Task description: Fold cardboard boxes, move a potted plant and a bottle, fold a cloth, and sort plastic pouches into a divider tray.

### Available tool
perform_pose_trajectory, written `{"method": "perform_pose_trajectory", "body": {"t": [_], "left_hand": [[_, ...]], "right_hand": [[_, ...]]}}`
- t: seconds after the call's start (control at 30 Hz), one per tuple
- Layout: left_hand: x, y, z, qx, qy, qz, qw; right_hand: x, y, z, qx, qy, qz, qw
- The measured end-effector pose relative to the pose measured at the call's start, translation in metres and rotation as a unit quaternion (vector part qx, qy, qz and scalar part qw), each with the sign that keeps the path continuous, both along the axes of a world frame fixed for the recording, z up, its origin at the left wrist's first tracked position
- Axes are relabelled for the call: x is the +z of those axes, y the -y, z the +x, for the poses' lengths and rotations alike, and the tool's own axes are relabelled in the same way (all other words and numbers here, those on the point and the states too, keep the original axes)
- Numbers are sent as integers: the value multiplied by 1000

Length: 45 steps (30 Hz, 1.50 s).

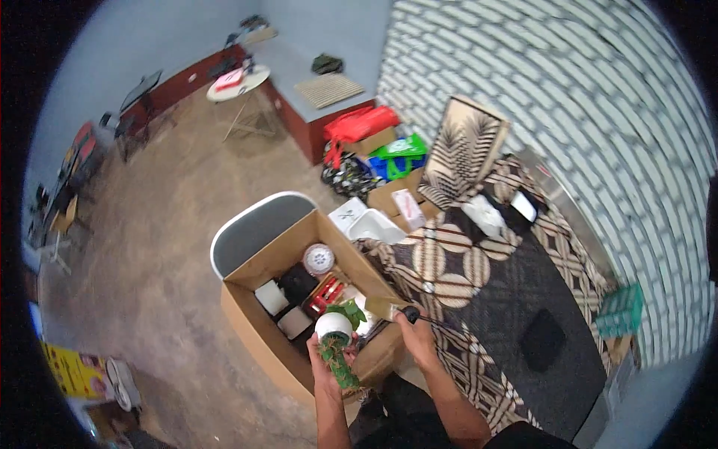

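Observation:
My left hand holds a small artificial plant in a round white pot, tilted over the near part of an open cardboard box. Green leaves show beyond the pot, and a green piece with brown root-like strands hangs towards me. At the box's right wall, my right hand grips a small see-through container with a round black cap; its exact kind is unclear. Inside the box lie a patterned white dish, a black object, a red package and pale blocks.
A grey, white-rimmed panel stands behind the box. To the right, a bed with a patterned cover bears a framed leaf picture. A white tub and several bags sit beyond. Far off stands a round table.

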<state>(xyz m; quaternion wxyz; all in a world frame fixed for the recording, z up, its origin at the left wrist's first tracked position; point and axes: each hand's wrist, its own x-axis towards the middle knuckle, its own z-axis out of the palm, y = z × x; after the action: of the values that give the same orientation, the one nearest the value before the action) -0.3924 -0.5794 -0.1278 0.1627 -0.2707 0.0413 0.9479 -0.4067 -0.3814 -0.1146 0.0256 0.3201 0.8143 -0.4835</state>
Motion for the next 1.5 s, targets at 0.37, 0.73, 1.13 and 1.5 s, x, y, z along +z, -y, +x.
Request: {"method": "perform_pose_trajectory", "body": {"t": [0.37,0.73,1.13,1.5], "left_hand": [[84,-159,49,-314,24,77,946],[46,-367,16,-465,116,172,861],[19,-400,5,-429,113,76,893],[11,-384,-1,-529,76,59,843]], "right_hand": [[132,-194,109,-105,8,41,994],[132,-330,159,-74,37,206,975],[100,-387,121,-20,-4,165,986],[81,-396,109,-68,38,137,987]]}}
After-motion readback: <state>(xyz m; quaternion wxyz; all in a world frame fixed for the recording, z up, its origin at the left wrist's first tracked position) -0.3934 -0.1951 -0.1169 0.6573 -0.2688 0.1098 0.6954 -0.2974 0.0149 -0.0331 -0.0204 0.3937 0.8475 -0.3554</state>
